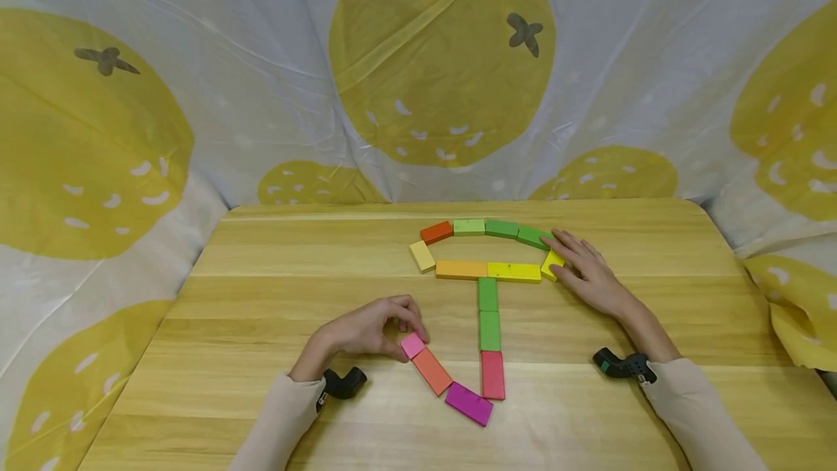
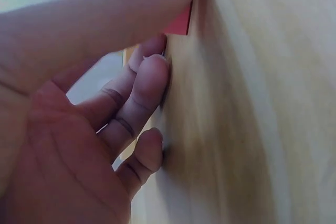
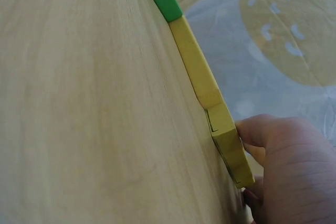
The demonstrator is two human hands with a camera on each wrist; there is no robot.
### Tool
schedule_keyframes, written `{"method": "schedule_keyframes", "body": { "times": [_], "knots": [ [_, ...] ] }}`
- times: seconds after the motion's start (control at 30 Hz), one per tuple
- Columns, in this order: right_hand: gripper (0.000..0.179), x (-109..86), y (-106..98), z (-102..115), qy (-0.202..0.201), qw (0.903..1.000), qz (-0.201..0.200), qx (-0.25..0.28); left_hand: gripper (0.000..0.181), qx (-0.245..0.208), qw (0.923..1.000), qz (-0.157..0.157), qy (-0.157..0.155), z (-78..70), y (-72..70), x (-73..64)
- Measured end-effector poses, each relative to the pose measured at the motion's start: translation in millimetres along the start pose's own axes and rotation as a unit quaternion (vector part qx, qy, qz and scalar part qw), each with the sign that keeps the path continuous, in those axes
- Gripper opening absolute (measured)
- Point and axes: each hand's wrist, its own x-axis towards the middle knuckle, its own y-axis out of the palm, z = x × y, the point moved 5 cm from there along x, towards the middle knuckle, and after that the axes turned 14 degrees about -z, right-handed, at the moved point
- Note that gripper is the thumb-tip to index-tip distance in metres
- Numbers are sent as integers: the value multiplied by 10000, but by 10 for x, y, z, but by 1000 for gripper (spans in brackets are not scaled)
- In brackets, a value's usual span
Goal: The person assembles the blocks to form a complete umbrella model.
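Note:
My left hand (image 1: pixel 374 325) is at the lower left of the block layout in the head view, pinching a pink block (image 1: pixel 413 344) between thumb and forefinger. That block meets an orange-red block (image 1: pixel 432 371), which leads to a purple block (image 1: pixel 468 403). At the upper right, my right hand (image 1: pixel 591 275) holds a small yellow block (image 1: pixel 552 266) between thumb and fingers. Its fingertips also reach the end of a green block (image 1: pixel 533 237). The right wrist view shows the thumb (image 3: pixel 294 145) against the yellow block's side. Part of the pink block is hidden behind the left thumb (image 2: pixel 100 24).
An upper arc holds a red-orange block (image 1: pixel 437 232), a pale green block (image 1: pixel 468 227) and a cream block (image 1: pixel 422 256). Below it lie an orange block (image 1: pixel 461 270) and a longer yellow block (image 1: pixel 514 272). A stem of green blocks (image 1: pixel 489 330) ends in a red block (image 1: pixel 493 375).

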Motion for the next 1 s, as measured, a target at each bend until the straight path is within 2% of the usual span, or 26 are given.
{"method": "schedule_keyframes", "body": {
  "times": [0.23, 0.4, 0.6, 0.7, 0.83, 0.9, 1.0],
  "knots": [
    [57, -2, 9, 11, 26, 10000, 24, 22, 50, -120, 9998, 134, 90, 21, -27, -29],
    [57, 20, 6, 16, 9, 10000, 26, 20, 68, -355, 9990, 247, 66, 60, -143, -58],
    [59, 44, -12, 11, 134, 9995, -48, 295, 64, -550, 9984, 155, 47, 84, -280, -18],
    [62, 67, -28, 0, 327, 9982, 1, 504, 64, -541, 9984, -99, -129, 75, -352, 22],
    [66, 83, -79, -29, 776, 9936, 312, 763, 68, -372, 9949, -767, -539, 55, -484, 89],
    [67, 87, -141, -37, 987, 9910, 474, 768, 70, -97, 9910, -1158, -665, 34, -550, 131],
    [68, 109, -278, -10, 1186, 9891, 591, 644, 69, 598, 9823, -1669, -604, -25, -625, 200]
  ]
}}
